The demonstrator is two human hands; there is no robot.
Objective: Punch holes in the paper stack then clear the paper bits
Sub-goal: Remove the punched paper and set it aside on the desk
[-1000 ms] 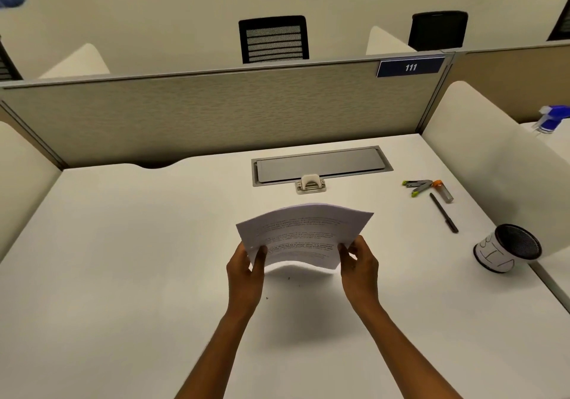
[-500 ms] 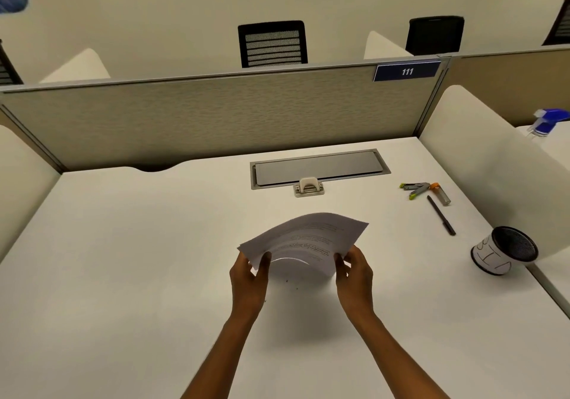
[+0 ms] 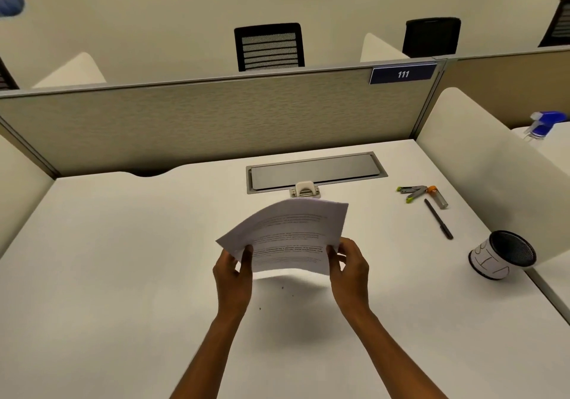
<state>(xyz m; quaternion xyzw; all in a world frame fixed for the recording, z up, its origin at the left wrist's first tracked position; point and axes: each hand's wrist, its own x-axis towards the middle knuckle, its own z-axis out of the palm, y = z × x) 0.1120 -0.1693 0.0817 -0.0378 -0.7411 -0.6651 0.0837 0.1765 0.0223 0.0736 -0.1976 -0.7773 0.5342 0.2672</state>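
Holding the stack (image 3: 290,238) clear of the desk (image 3: 123,275), you are gripping its near corners: your left hand (image 3: 233,275) is pinching the near-left corner, thumb on top, and your right hand (image 3: 350,270) is clamping the near-right edge, fingers curled round it. Sheets are bowing upward, printed side up, far edge tilting toward the punch (image 3: 305,189). That punch is sitting just beyond the stack, against the grey lid (image 3: 314,172). A few dark bits (image 3: 282,288) are lying on the desk under the paper. Well right, a stapler (image 3: 411,191), pen (image 3: 438,218) and cup (image 3: 502,255) are resting.
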